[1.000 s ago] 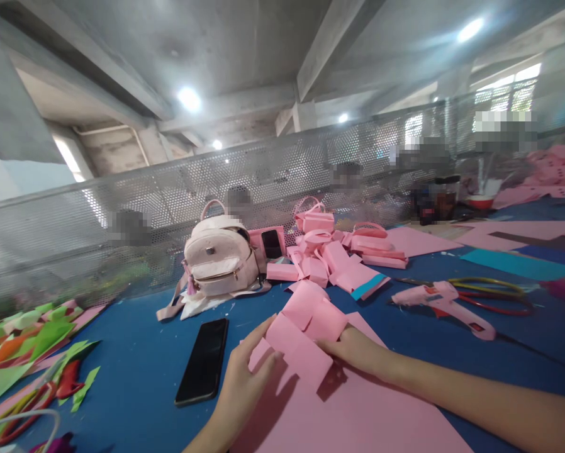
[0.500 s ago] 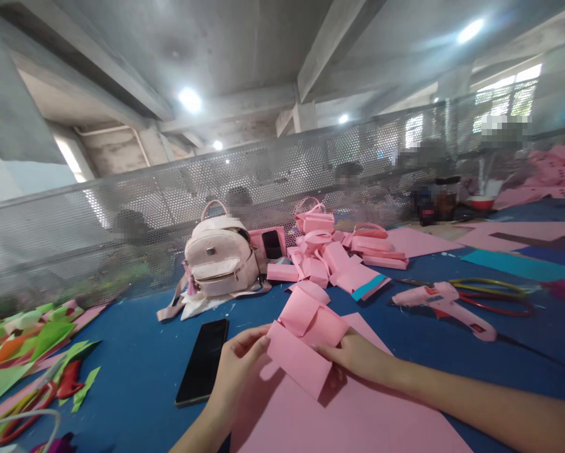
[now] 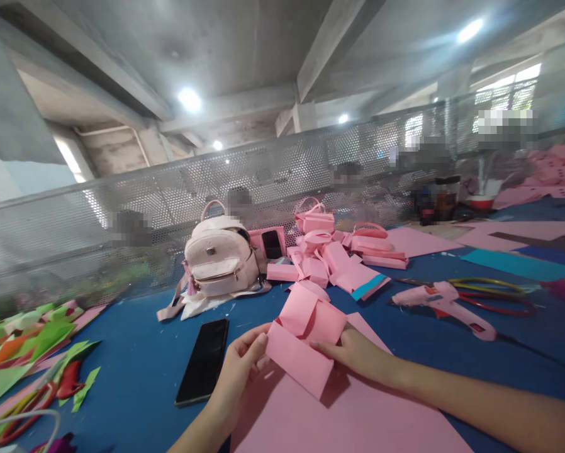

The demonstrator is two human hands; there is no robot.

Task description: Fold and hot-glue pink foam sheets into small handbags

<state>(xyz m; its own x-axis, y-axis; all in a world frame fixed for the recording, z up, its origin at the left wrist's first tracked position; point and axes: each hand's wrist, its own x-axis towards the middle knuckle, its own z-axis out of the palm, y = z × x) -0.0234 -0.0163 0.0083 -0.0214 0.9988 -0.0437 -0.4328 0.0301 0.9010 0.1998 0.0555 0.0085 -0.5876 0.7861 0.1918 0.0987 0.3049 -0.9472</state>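
Between my hands is a folded pink paper piece, box-like with overlapping flaps, raised over a large pink sheet. My left hand pinches its left corner between thumb and fingers. Thumb on top, my right hand grips the right side; the fingers are partly hidden behind the paper. Just left of my left hand lies a black phone. Beyond the folded piece is a heap of pink paper pieces, some shaped like small bags with handles.
A pink glue gun with its cord lies at the right, beside scissors. A cream backpack stands at the back against a perforated metal screen. Green paper scraps and red-handled scissors lie at the left.
The folded piece has shifted very slightly in my grip, and my left fingers show a little more beneath its corner. Everything else on the table stays put.
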